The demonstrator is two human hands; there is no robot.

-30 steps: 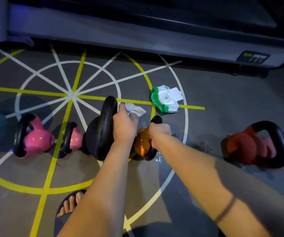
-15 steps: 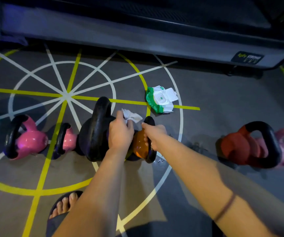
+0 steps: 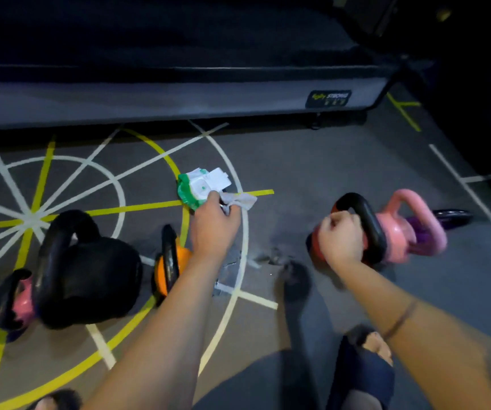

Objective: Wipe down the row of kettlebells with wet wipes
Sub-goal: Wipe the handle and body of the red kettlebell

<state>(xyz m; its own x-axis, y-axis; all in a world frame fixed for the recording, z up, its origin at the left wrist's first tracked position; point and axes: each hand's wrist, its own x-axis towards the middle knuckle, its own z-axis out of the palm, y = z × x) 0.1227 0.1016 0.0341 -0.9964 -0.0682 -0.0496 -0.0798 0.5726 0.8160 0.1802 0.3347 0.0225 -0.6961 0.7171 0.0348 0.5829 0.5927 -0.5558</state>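
A row of kettlebells stands on the gym floor. From the left come a pink one (image 3: 21, 303), a big black one (image 3: 90, 270) and a small orange one (image 3: 169, 267). After a gap come a red one with a black handle (image 3: 370, 229), a pink one (image 3: 401, 229) and a purple one (image 3: 451, 216). My left hand (image 3: 213, 229) grips a crumpled wet wipe (image 3: 240, 201) above the floor, right of the orange kettlebell. My right hand (image 3: 340, 244) is curled round the near side of the red kettlebell's handle. A green-and-white wipes pack (image 3: 201, 186) lies just beyond my left hand.
A treadmill base (image 3: 179, 96) runs across the back. The floor carries yellow and white marking lines (image 3: 149, 207). My sandalled right foot (image 3: 367, 362) is at the bottom, and my left foot's toes (image 3: 52, 402) show at the lower left edge.
Both hands left the black and orange kettlebells and moved right. My left hand carried the wipe toward the gap. My right hand reached the red kettlebell's handle.
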